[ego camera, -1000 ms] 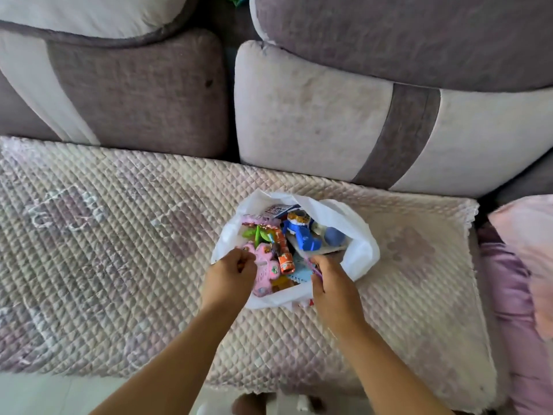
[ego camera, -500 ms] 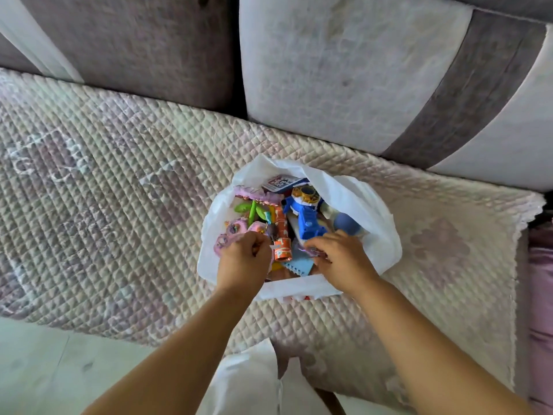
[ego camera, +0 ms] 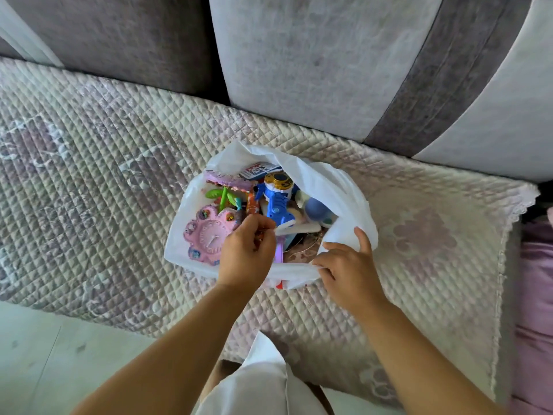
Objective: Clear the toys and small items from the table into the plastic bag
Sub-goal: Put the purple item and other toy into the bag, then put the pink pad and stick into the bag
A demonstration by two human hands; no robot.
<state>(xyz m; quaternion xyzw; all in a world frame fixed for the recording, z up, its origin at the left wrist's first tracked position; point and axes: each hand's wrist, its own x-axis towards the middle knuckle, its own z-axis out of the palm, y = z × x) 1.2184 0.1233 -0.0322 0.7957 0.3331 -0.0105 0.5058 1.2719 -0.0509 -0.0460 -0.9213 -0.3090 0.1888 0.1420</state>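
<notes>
A white plastic bag (ego camera: 335, 187) sits open on the quilted sofa cover (ego camera: 89, 181), just in front of the grey-and-cream back cushions (ego camera: 299, 70), with its mouth spread wide so the contents show. Inside lie a pink flower-shaped toy clock (ego camera: 206, 235) at the left, a green plastic piece (ego camera: 221, 196) above it, a blue toy gun (ego camera: 276, 205) with a gold-rimmed round top in the middle, a blue ball (ego camera: 315, 208) at the right, and a small printed box (ego camera: 258, 171) against the far wall of the bag; the box carries red, white and blue lettering, but it is too small and blurred to read, and no brand or label can be made out on any toy. The left hand (ego camera: 247, 253) reaches into the bag over the clock, its fingers curled and pinching a small item whose kind cannot be told. The right hand (ego camera: 344, 268) grips the bag's near rim, thumb up against the inside of the right wall and fingers curled round the gathered plastic. A spot of red print shows on the bag's underside just below the near rim. A pink-purple cloth (ego camera: 535, 295) lies beyond the cover's lace edge at the right, and pale floor (ego camera: 59, 354) shows at lower left.
</notes>
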